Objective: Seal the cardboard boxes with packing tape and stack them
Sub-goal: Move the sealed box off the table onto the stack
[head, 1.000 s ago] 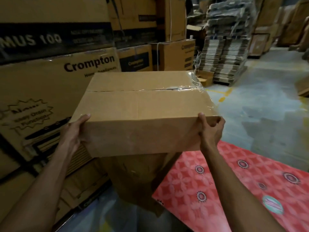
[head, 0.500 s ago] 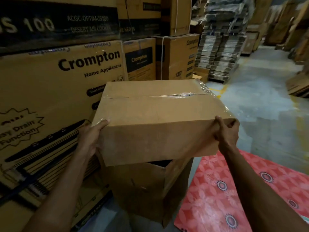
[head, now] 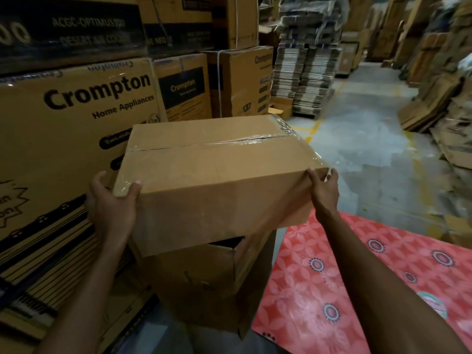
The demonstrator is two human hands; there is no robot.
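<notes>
A plain brown cardboard box (head: 214,180), its top seam closed with clear packing tape, fills the middle of the view. My left hand (head: 112,200) grips its near left corner, thumb on top. My right hand (head: 323,190) grips its near right corner, fingers curled round the edge. The box sits slightly tilted over a second brown box (head: 212,284) below it, whose top flap stands partly open with a dark gap showing. I cannot tell whether the two boxes touch.
Large printed Crompton cartons (head: 76,118) rise close on the left and behind. A red patterned mat (head: 357,290) covers the floor to the right. Stacks of flattened cardboard (head: 304,80) stand farther back, loose cardboard piles (head: 439,98) at the right, bare concrete floor (head: 362,139) between.
The box has moved forward and right over the lower box. My left thumb has shifted onto the box's top corner. The view has come closer to the Crompton cartons.
</notes>
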